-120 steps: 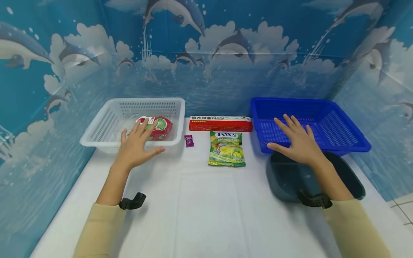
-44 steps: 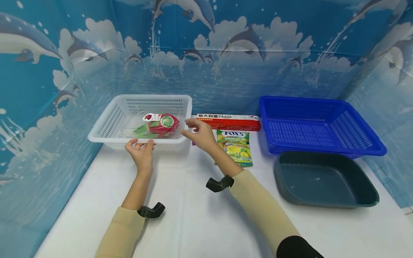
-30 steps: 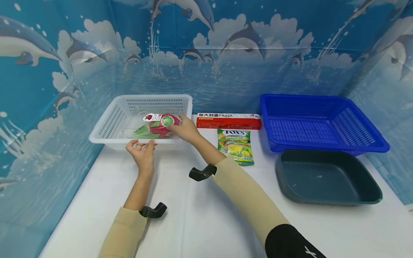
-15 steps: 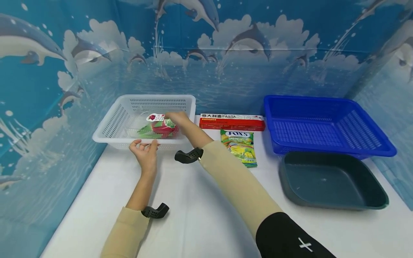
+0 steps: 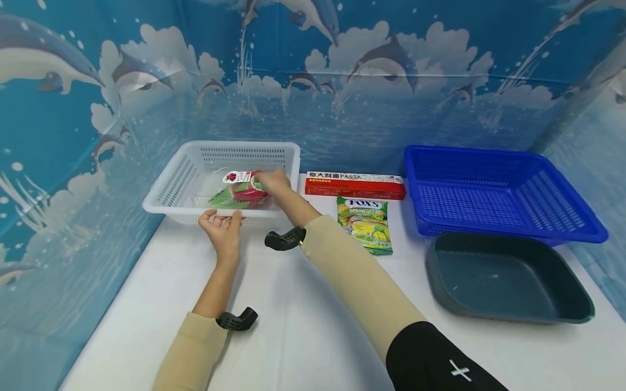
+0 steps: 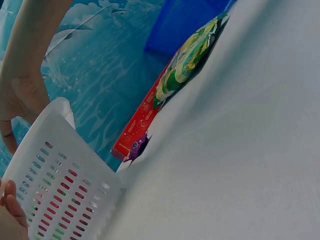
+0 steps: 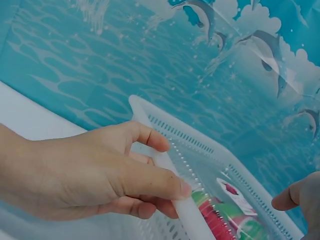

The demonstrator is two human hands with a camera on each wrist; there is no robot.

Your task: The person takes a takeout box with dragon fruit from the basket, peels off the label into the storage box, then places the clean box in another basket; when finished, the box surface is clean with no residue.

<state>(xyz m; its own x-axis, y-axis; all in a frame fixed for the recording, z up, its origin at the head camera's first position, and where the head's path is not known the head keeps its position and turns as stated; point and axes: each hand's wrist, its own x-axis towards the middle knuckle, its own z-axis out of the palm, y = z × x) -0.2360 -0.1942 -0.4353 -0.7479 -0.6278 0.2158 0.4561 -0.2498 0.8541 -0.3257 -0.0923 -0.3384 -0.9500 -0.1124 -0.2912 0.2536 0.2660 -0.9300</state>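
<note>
In the head view my left hand (image 5: 225,236) pinches the front rim of the white basket (image 5: 168,210) between thumb and fingers; the right wrist view shows this left hand (image 7: 110,175) up close. Inside the basket lies a clear plastic box of dragon fruit (image 5: 242,194), red and green with a white label. My right hand (image 5: 280,187) reaches over the basket's right end, at the right part of the fruit box. Its fingertips are hidden in the head view, and only its thumb side (image 7: 300,197) enters the right wrist view, so its hold is unclear.
Right of the basket are a red pasta box (image 5: 354,187) and a green FOX'S candy bag (image 5: 365,225). A small purple-wrapped sweet (image 6: 138,148) lies beside the pasta box. Further right stand a blue basket (image 5: 489,228) and a dark green tub (image 5: 513,320). A dolphin-print curtain (image 5: 313,125) backs the table.
From hovering apart over the baskets, my left hand has come to the white basket's front rim. My right hand has crossed left into that basket, onto the fruit box, nearly still over the last half second.
</note>
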